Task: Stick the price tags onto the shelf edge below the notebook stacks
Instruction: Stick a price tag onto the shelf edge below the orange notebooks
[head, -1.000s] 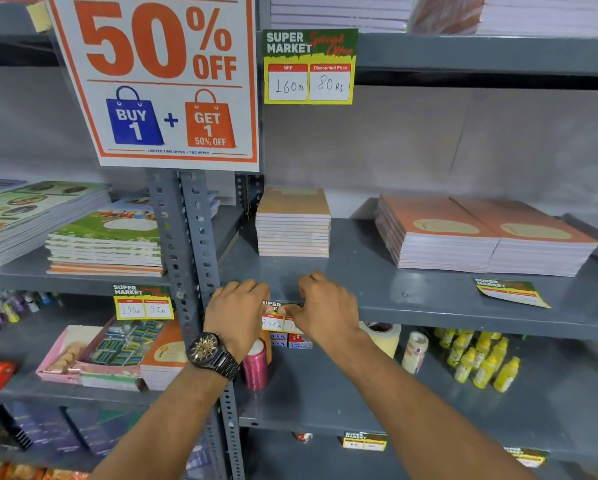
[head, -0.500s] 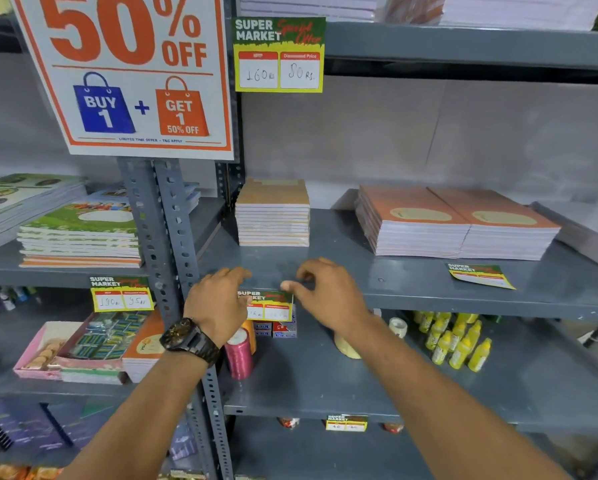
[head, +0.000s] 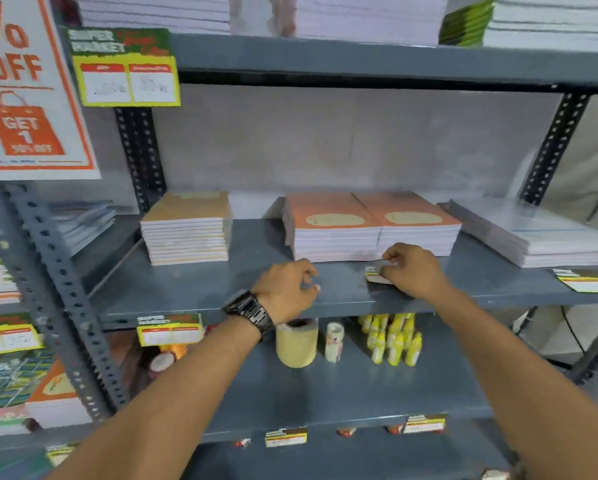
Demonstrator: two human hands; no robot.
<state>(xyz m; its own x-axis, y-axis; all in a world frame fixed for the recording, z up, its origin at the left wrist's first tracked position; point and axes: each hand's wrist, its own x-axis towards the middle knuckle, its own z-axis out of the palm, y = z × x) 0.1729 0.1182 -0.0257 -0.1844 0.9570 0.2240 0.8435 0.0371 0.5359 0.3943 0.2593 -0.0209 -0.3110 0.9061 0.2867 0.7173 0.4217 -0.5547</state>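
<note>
A green and yellow price tag point(head: 170, 329) is stuck on the grey shelf edge point(head: 353, 308) below the tan notebook stack point(head: 187, 227). My right hand point(head: 411, 270) rests on the shelf in front of the two orange notebook stacks point(head: 370, 225), fingers pinched on a second price tag point(head: 373, 275) that lies there. My left hand point(head: 288, 289), with a wristwatch, hovers over the shelf to its left, fingers loosely curled and holding nothing. A third loose tag point(head: 586, 280) lies on the shelf at the far right.
A stack of clear-wrapped pads point(head: 539, 233) sits at the right. Below are a tape roll point(head: 296, 341), a smaller roll point(head: 334, 341) and several yellow bottles point(head: 392, 337). A promotional sign point(head: 27, 91) and another tag point(head: 126, 67) hang top left. Upright posts point(head: 62, 289) stand at the left.
Both hands left the tag stuck on the shelf edge and moved right. My right hand now reaches the loose tag in front of the orange stacks. The view swung right.
</note>
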